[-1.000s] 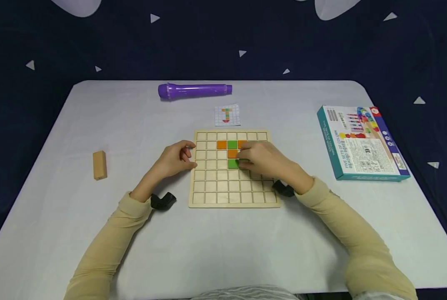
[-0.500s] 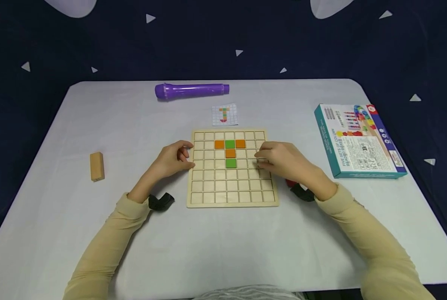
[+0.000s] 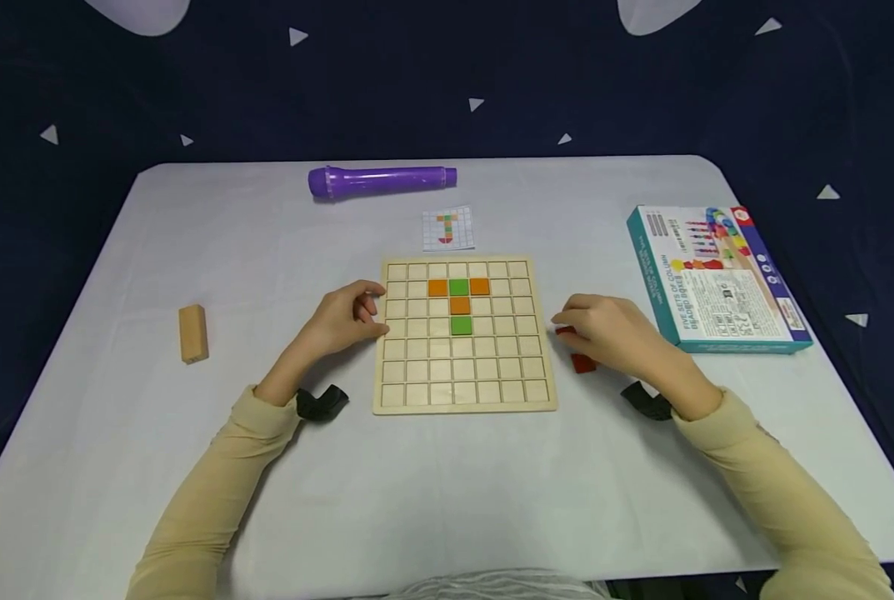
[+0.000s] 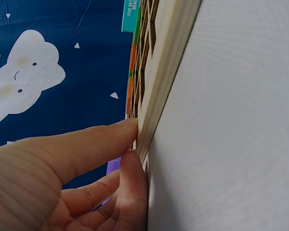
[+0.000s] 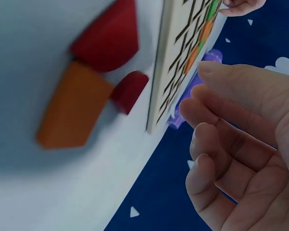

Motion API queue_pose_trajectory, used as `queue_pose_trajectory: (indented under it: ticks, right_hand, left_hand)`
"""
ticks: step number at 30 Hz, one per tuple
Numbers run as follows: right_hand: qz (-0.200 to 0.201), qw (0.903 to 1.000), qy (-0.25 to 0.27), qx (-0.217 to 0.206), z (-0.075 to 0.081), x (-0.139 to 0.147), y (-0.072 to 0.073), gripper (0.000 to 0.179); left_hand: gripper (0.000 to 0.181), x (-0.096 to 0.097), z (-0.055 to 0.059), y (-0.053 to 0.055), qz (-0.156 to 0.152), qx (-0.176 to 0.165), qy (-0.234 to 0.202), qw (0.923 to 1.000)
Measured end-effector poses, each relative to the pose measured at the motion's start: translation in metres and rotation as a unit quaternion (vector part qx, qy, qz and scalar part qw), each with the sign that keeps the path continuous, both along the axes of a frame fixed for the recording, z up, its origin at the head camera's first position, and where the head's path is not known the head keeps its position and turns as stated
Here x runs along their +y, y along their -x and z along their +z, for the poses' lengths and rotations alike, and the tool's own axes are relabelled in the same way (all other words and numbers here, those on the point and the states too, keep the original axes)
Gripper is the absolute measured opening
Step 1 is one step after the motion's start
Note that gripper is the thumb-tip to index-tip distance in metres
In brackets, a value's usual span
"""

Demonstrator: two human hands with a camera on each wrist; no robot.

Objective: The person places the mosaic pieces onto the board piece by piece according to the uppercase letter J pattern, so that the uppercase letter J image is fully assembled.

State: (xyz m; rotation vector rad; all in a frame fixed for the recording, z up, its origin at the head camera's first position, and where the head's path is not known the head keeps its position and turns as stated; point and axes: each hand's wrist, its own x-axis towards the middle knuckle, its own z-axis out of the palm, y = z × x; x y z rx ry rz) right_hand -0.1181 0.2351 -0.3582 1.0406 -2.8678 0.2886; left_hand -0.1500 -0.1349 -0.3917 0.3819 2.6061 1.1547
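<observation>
A wooden grid board (image 3: 461,409) lies on the table with several orange and green square tiles in its cells, in a T-like layout. My left hand (image 3: 340,321) rests its thumb and a fingertip against the board's left edge. To the right of the board, my right hand (image 3: 613,335) hovers over loose pieces, fingers loosely bent and holding nothing. In the head view a red piece (image 3: 584,363) shows below that hand, which partly hides another. The right wrist view shows two red curved-sided pieces (image 5: 108,41) and an orange block (image 5: 72,108) on the table.
Behind the board lies a small card (image 3: 447,228) with a coloured grid pattern. A purple toy microphone (image 3: 382,181) lies farther back. A wooden block (image 3: 193,333) is at the left, and a flat toy box (image 3: 720,279) at the right.
My right hand has moved right, from over the tiles to above the loose pieces beside the board. Red pieces have come into sight there. My left hand has stayed at the board's edge.
</observation>
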Motion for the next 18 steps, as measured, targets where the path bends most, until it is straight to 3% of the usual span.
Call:
queue_pose_trajectory:
  ticks: [18]
  right_hand:
    - [0.01, 0.9991, 0.038, 0.016, -0.011, 0.038, -0.019, 0.013]
  left_hand:
    - [0.055, 0.0, 0.001, 0.0, 0.0, -0.002, 0.001, 1.0]
